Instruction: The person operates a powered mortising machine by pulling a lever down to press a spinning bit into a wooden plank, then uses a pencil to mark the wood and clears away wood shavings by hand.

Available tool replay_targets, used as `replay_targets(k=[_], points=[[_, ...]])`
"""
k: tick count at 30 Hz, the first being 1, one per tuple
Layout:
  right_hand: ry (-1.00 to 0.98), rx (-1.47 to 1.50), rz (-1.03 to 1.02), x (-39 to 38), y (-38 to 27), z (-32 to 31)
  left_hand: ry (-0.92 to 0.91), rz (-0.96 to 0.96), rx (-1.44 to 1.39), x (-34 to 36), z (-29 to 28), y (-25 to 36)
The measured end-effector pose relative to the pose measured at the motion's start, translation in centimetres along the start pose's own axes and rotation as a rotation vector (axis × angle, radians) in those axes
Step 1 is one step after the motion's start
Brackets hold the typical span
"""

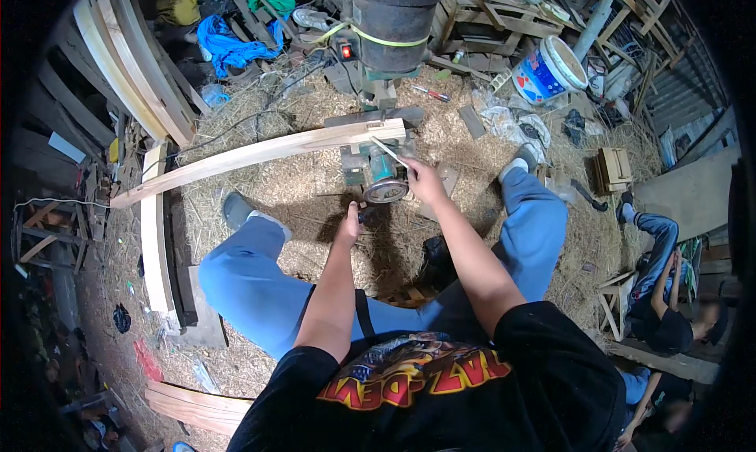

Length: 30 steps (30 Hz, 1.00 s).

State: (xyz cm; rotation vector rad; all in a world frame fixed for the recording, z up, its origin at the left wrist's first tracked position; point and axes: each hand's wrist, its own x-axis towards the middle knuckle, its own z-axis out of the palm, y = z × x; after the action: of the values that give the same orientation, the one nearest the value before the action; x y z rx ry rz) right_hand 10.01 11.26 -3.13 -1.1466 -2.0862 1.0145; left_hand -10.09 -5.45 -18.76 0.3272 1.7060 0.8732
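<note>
wooden strip (388,150) pinched in outstretched right hand (423,180), left hand (349,222) lower.

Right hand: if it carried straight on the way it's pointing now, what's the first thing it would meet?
The right hand points up-left, holding a thin pale stick. Straight on, it would probably first meet the long curved wooden plank lying across the green machine; depth is unclear.
</note>
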Motion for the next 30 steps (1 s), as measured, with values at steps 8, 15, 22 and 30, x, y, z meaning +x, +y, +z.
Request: replay_targets(k=[8, 15, 22, 30], points=[[0.466, -0.074, 0.341, -5.0, 6.7, -1.4, 0.009, 0.097, -0.007, -3.1, 0.4, 2.4], [0.405, -0.378, 0.514, -8.3, 9.4, -0.1, 0.167, 0.282, 0.251, -2.6, 0.0, 2.6], [0.267, -0.176, 0.517, -5.4, 7.8, 0.3, 0.432, 0.609, 0.203, -10.2, 0.9, 14.3], [0.425, 0.182, 0.053, 8.8, -0.4, -5.5, 0.780, 1.757, 0.243, -26.3, 1.1, 39.8]])
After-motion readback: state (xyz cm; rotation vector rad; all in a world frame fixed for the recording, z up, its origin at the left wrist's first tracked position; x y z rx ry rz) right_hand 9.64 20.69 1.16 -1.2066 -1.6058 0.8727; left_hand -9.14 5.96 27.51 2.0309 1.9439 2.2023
